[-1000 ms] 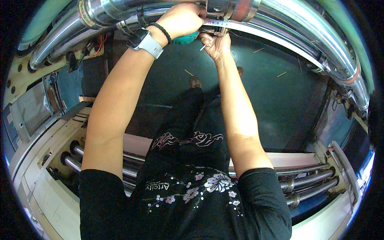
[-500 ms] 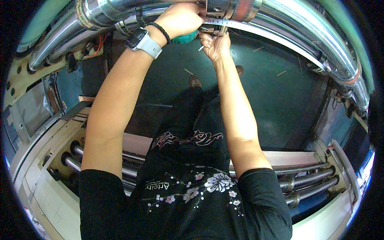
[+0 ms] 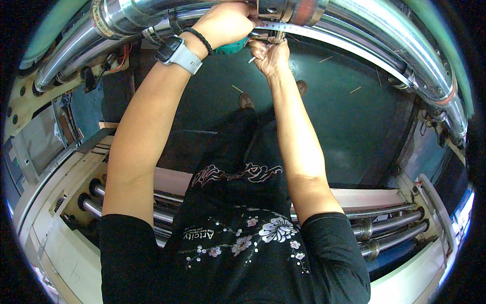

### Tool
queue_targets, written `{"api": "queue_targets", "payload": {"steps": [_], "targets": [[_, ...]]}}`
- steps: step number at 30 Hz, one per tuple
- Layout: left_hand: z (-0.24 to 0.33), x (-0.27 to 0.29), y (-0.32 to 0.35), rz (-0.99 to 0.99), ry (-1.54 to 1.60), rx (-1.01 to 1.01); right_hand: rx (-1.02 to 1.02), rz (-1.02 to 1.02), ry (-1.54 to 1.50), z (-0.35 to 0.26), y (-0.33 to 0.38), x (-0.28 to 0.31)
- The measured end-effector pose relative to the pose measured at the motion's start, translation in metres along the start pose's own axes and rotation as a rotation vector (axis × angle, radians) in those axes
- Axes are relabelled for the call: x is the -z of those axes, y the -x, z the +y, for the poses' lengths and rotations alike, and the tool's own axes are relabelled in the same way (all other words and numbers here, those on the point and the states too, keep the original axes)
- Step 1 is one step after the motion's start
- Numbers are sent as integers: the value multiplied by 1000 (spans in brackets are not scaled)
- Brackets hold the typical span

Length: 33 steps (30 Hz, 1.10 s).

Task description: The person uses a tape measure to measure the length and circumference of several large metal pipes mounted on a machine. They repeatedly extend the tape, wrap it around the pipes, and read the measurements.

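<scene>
Beyond the dark cloth shirt [image 3: 233, 273] with pale floral print, the right hand [image 3: 271, 54] curls closed around a slim, smooth white stick [image 3: 251, 60]. The left hand [image 3: 229, 21] arches above a rounded teal case [image 3: 232, 47]; with its fingertips hidden, I cannot tell its grip. Beside it, a flat white measuring tape [image 3: 299, 30] follows the near edge of a polished steel roller [image 3: 397, 40] rightward.

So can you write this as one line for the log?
left hand: at left end of measuring tape | right hand: holding thin white stick | tape: extends rightward beside shiny roller
</scene>
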<state>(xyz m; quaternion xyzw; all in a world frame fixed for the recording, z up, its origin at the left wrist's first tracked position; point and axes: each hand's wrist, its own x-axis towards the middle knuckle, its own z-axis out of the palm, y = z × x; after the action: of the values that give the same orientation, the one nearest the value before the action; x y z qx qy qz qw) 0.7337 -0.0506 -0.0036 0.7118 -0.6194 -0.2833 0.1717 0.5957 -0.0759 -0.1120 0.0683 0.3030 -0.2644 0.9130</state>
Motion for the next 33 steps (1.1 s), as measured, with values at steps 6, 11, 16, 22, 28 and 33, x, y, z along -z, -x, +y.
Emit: {"api": "queue_targets", "payload": {"steps": [6,11,16,22,28,33], "targets": [[-8,-3,-1,28,-25,-50,-8,-25,1,0,3,-4],[-6,-3,-2,20,-6,-7,-12,-54,-21,0,2,-1],[-3,-1,-2,-23,-43,61,-107,-42,-12,-3,-5,4],[-5,0,-1,-10,-41,22,-71,-31,-1,-1,0,0],[-1,-1,-2,8,-39,40,-74,-71,-15,-2,-5,6],[-5,-3,-2,2,-19,28,-4,22,62,1,6,-6]]}}
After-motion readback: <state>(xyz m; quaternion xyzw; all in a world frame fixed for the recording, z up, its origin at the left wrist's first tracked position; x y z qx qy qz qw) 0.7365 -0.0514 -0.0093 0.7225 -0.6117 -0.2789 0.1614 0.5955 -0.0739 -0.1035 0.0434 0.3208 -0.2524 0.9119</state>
